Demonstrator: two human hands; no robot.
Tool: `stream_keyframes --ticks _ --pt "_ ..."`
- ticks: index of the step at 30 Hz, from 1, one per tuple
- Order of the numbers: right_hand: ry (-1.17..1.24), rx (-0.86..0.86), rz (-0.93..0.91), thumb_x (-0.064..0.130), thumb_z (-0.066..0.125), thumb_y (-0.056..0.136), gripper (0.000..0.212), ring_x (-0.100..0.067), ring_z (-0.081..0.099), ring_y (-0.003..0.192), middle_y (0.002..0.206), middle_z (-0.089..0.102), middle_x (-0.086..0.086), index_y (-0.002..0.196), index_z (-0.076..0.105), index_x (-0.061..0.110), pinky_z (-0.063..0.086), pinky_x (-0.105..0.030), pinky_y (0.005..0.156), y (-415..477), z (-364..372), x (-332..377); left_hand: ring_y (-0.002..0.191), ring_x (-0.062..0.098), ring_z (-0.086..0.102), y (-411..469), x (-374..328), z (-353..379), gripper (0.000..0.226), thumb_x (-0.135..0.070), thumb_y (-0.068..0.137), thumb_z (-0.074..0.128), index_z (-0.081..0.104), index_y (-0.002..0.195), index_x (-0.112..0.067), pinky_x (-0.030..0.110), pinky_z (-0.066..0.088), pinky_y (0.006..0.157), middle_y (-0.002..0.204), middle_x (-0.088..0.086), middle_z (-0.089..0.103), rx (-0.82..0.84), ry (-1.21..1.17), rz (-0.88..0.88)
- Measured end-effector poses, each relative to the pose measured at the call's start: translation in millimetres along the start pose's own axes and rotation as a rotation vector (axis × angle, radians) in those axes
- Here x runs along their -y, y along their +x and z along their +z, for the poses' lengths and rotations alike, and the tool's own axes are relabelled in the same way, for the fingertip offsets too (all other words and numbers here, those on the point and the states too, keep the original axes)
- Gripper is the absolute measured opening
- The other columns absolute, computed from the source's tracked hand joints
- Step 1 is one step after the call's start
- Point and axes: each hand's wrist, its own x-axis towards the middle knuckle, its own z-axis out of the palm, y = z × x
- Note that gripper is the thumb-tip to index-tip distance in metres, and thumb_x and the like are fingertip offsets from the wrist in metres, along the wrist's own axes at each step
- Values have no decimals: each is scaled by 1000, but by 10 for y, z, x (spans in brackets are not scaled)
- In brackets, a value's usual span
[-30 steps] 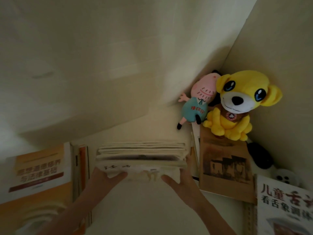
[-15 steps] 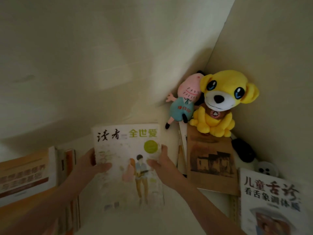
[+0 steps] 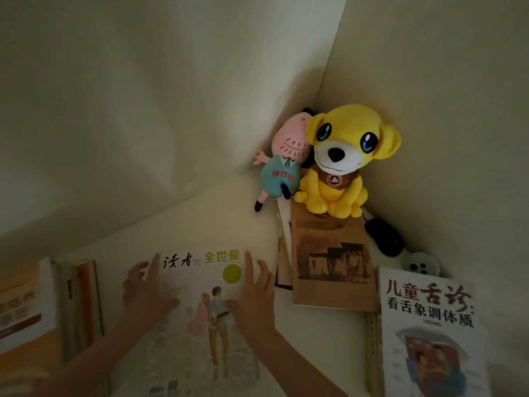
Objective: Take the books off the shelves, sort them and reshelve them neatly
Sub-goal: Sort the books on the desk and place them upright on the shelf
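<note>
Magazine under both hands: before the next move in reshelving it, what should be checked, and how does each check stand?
1. Left hand on the magazine: ok, resting at its left edge.
2. Right hand on the cover: ok, lying flat.
3. Grip ready for a lift: not ok, the fingers are straight, none curled round it.
4. Gap to the brown book: ok, apart.
5. Yellow plush dog on that book: ok, upright.
6. What lies beneath the magazine: cannot tell.
</note>
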Motion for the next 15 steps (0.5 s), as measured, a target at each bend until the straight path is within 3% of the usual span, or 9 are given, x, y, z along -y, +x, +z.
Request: stream_keyframes --ticks 4,7,11,13,15 --pt "284 -23 -219 44 58 85 82 -10 3 140 153 -4 10 144 2 51 19 -41 116 -99 -120 -32 118 34 40 -120 -397 23 95 -8 63 83 33 144 -13 42 33 104 134 18 31 -47 -147 268" --pt "346 -53 -253 49 53 83 75 -13 15 141 149 9 8 141 6 56 25 -41 115 -202 -345 -207 118 24 39 -354 -772 99 77 -24 70 70 35 138 -26 28 33 99 121 4 32 184 -345 314" --pt "379 -165 -223 36 63 88 77 -1 17 140 149 20 12 144 13 48 25 -34 116 -405 -778 -662 125 16 39 -682 -1185 391 58 -16 80 70 37 121 -41 23 32 99 125 -2 37 423 -398 356" --pt "339 -304 -224 51 60 85 74 12 11 137 148 20 20 142 12 56 19 -18 113 -515 -982 -906 126 19 41 -829 -1395 549 57 -23 72 73 39 113 -44 24 36 97 124 0 42 594 -454 309" --pt "282 -412 -149 73 49 77 73 16 7 135 147 12 23 135 4 65 12 -15 112 -612 -1152 -1155 128 21 41 -966 -1593 700 70 -26 72 77 33 123 -44 28 39 99 131 0 40 731 -470 307"
